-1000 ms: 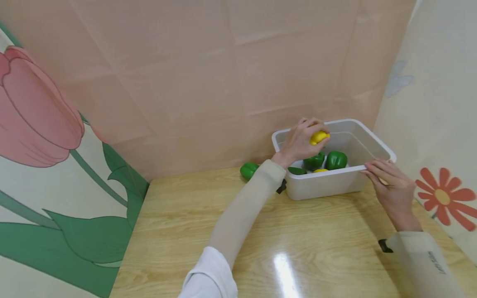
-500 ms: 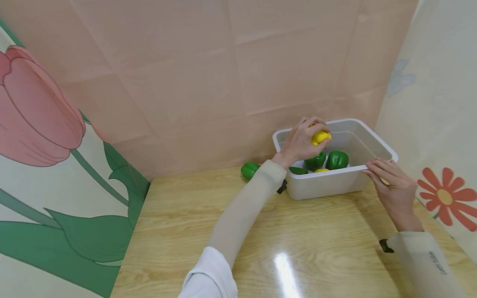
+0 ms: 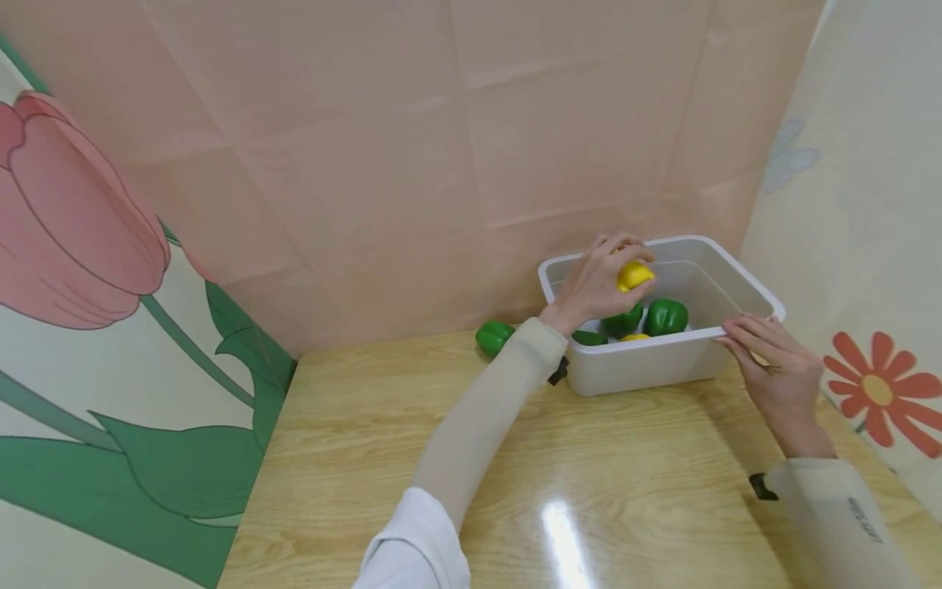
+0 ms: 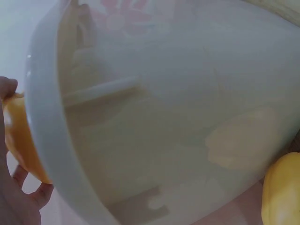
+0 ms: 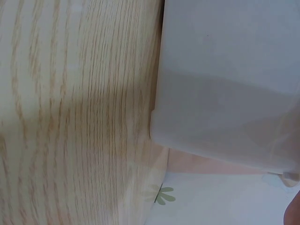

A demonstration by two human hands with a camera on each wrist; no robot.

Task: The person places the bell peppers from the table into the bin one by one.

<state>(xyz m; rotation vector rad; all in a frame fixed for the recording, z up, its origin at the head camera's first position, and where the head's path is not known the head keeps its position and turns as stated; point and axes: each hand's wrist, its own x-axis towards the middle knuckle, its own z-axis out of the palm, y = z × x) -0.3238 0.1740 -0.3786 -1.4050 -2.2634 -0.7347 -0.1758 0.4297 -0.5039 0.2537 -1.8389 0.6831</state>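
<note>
My left hand (image 3: 599, 278) holds a yellow bell pepper (image 3: 633, 276) over the open white plastic box (image 3: 640, 368). Fingers and thumb curve around the pepper; part of it is covered by the hand. In the left wrist view, the pepper (image 4: 23, 136) shows behind the box rim (image 4: 51, 117). My right hand (image 3: 783, 368) grips the box's near right corner, fingers at the rim. Inside the box lie green bell peppers (image 3: 666, 316), a darker green piece (image 3: 589, 337) and something yellow (image 3: 634, 336), mostly hidden by the near wall.
A green bell pepper (image 3: 493, 337) sits on the wooden table (image 3: 383, 433) left of the box. A yellow lobed object (image 4: 283, 192) shows outside the box in the left wrist view. A pinkish wall covering (image 3: 353, 188) stands behind, and a flower-painted wall (image 3: 876, 270) stands right.
The yellow bell pepper shifts and turns slightly in my left hand, which stays over the box. My right hand keeps its place at the corner.
</note>
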